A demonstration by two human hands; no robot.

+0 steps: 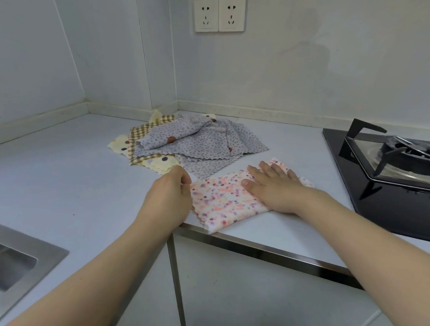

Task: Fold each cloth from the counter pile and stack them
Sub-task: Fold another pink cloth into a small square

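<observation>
You are looking at a pale wall with two sockets, a stove, and a sink.

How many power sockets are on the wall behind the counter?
2. The left socket and the right socket sit side by side, touching, high on the back wall above the cloth pile. None other is in view.

A single wide-angle camera is sitting on the person's head, looking forward and down. It is viewing the desk corner closely, from just above both forearms.
</observation>
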